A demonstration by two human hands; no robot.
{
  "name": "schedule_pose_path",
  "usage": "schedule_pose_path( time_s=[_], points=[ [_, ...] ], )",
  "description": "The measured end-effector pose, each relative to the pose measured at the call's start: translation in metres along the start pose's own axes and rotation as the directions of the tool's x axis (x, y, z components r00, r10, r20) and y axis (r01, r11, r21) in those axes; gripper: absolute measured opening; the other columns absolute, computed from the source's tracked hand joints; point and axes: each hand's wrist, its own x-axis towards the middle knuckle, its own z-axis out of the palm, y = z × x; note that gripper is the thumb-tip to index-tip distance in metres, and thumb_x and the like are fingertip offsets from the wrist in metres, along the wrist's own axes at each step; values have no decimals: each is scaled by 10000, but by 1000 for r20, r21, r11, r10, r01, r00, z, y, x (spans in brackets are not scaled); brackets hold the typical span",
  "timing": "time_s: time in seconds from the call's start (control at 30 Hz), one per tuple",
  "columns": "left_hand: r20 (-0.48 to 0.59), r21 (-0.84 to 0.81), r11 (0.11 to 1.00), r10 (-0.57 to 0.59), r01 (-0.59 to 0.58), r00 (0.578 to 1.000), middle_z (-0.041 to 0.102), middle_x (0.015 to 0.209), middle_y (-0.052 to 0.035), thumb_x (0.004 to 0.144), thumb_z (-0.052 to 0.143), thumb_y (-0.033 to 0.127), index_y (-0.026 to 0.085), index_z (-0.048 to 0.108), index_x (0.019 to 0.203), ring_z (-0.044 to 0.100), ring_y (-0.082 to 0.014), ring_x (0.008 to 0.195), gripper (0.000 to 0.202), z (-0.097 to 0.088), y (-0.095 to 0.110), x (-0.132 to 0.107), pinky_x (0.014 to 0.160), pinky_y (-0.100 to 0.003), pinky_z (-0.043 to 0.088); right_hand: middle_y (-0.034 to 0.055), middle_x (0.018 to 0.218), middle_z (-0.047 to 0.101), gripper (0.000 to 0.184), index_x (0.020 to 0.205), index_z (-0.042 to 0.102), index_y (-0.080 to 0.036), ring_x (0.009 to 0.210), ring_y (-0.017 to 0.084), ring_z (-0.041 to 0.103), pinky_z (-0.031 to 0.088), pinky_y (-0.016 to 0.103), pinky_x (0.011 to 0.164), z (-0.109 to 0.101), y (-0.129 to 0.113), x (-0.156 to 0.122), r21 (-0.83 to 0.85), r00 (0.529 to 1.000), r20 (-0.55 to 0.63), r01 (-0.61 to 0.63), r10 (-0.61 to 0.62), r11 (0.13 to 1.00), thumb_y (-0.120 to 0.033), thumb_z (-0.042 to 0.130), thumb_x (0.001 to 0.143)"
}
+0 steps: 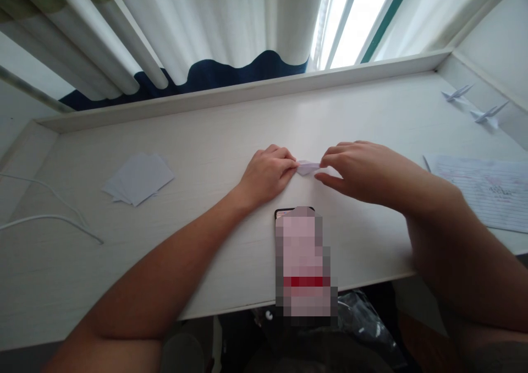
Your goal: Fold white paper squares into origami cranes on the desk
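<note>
- Now, both hands are meeting over a small folded paper piece lying near the middle of the white desk.
- The left hand is curling into a loose fist, its fingertips pinching the piece's left end and pressing it to the desk.
- The right hand is gripping the other end, forefinger on top and thumb stretching beneath; a narrow pinch, nothing wide.
- The piece is looking small and already folded several times, so I'd judge the folding is well underway, though its exact shape is too tiny to read.
- Two finished paper cranes are sitting far right by the desk's raised edge, so some work appears done.
- A stack of blank sheets is waiting well to the left, suggesting more is left to fold.
- A phone is lying just below the hands, a lined page at right, a white cable at left.
</note>
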Motion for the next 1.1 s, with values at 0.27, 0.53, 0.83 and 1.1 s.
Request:
schedule_pose_path(
  time_s=[0.27, 0.53, 0.83, 1.1],
  points=[
    [-39, -24, 997, 75, -76, 996, 769, 1353, -58, 1051, 595, 205, 229, 802, 1119, 622, -273, 1367, 219, 3, -2, 0, 1103, -498, 476, 82, 1058, 814, 346, 1198, 774, -211, 886, 264, 726, 505, 386, 770, -4, 20, 4, 187, 998, -53, -25, 36, 982, -331, 589, 932],
    [-22, -95, 995, 19, -21, 1000, 814, 1242, -43, 1027, 638, 179, 232, 780, 1153, 703, -259, 1278, 197, 1, -2, 0, 1101, -495, 500, 28, 815, 791, 251, 898, 821, -218, 710, 178, 667, 467, 328, 716, 8, 29, 21, 352, 994, -102, 15, 23, 936, -284, 582, 933],
    [-4, -8, 998, 60, -60, 998, 794, 1293, -59, 1066, 583, 241, 257, 781, 1236, 670, -265, 1285, 261, 1, -2, -1, 1072, -481, 499, 39, 860, 799, 208, 926, 823, -215, 764, 194, 686, 479, 331, 736, 14, 42, 24, 490, 998, -50, -10, 39, 872, -289, 630, 901],
    [18, 70, 992, 101, -102, 995, 777, 1318, -65, 1065, 565, 228, 266, 761, 1272, 646, -262, 1269, 287, -1, 1, -1, 1015, -451, 503, 54, 875, 781, 318, 1013, 820, -230, 756, 199, 666, 444, 338, 709, 16, 40, 26, 521, 998, -25, -31, 52, 853, -493, 659, 936]
  ],
)
